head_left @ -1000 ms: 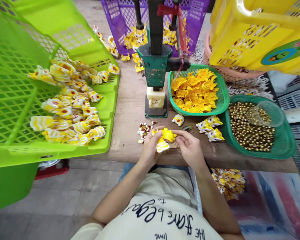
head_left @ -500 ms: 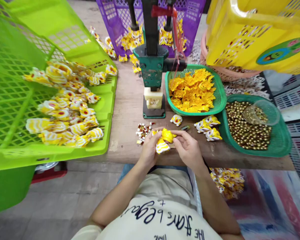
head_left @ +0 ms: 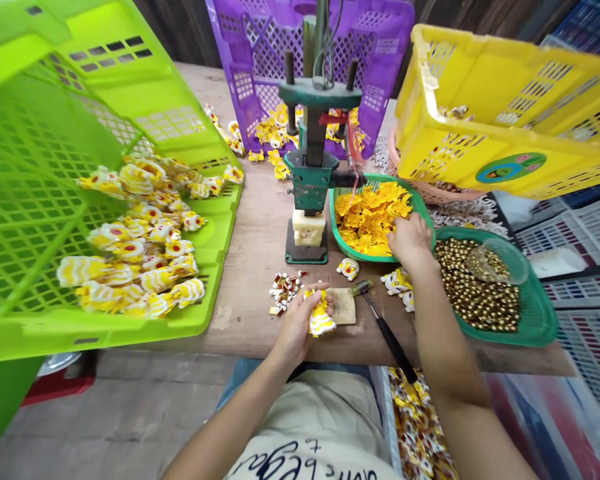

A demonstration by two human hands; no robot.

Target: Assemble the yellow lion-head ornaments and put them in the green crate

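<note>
1. Lime-green crate (head_left: 214, 247) stands far left, yellow-and-white pieces (head_left: 130, 250) heaped inside
2. Small red-and-white parts (head_left: 284, 292) lie on the tabletop (head_left: 250, 287), just beside the left hand (head_left: 296, 323)
3. That hand is closed around a striped figure (head_left: 322, 322), above the tabletop
4. Black-handled hammer (head_left: 393, 345) lies right of it
5. Right hand (head_left: 413, 243), fingers partly curled, reaches into a basket (head_left: 359, 253) of yellow pieces (head_left: 370, 213); cannot tell whether it grips any
6. Gold beads (head_left: 475, 287) sit rightmost

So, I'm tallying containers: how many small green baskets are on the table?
2: the first basket, beside the press, holds yellow pieces; the second basket, farther right, holds gold beads. Others may be hidden.
</note>
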